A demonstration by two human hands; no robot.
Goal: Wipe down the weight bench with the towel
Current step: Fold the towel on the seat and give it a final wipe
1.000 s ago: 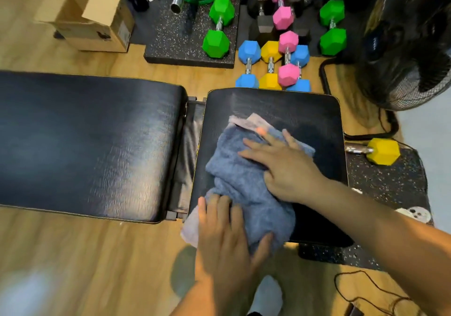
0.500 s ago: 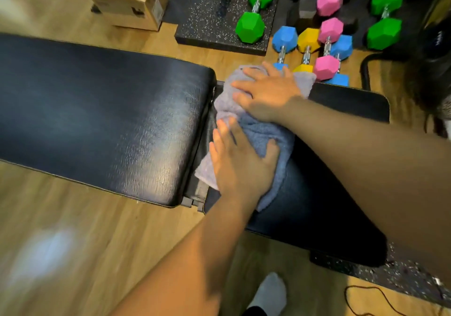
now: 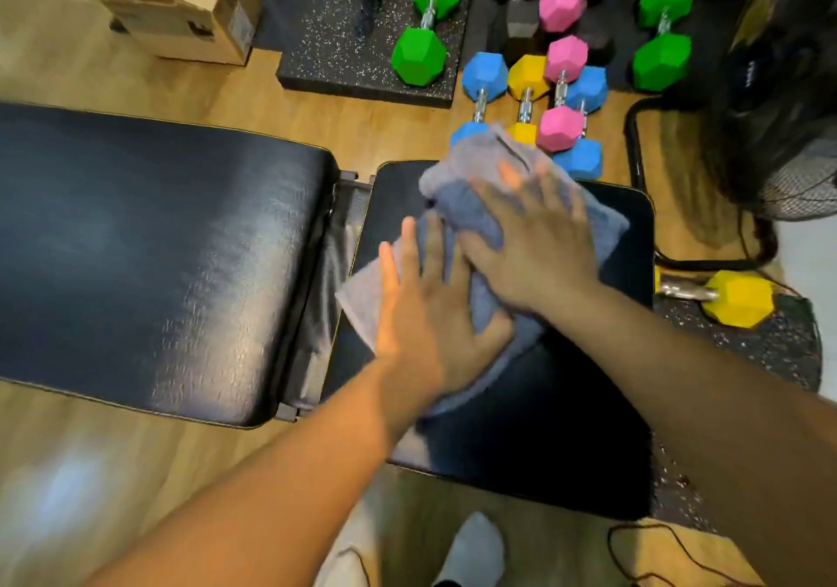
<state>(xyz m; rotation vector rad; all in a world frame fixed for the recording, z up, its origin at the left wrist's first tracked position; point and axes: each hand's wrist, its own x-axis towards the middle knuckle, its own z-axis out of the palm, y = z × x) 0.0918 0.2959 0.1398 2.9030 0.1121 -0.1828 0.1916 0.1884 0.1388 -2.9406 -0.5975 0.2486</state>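
On the seat pad point(image 3: 534, 428), both the left hand point(image 3: 425, 310) and right hand point(image 3: 534, 242) pressed flat, apparently unclenched, on the towel point(image 3: 471, 206); the long backrest pad point(image 3: 158, 260) lay left, nearer the left hand.

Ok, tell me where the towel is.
Head view: the towel lies on the bench's short seat pad, right of the long pad, under both flat hands.

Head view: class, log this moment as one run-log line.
step: wiping | towel: on seat pad | left hand: flat on towel | right hand: flat on towel
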